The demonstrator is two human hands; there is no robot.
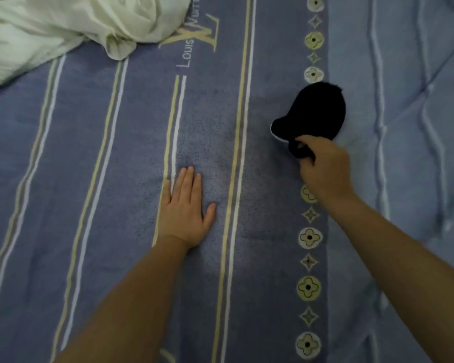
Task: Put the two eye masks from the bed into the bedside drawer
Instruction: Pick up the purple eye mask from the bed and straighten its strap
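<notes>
A black eye mask (313, 112) lies on the blue striped bed cover (116, 179), right of centre. My right hand (323, 167) is closed on the near end of that mask, with its black strap looped by my fingers. My left hand (185, 209) rests flat on the cover, palm down and fingers together, well left of the mask and holding nothing. Only one black mask shape is visible; whether a second lies under it I cannot tell. No bedside drawer appears in this view.
A crumpled white sheet (76, 30) is bunched at the top left of the bed. A lighter blue quilted cover (404, 127) runs down the right side, beyond a band of flower motifs (309, 237).
</notes>
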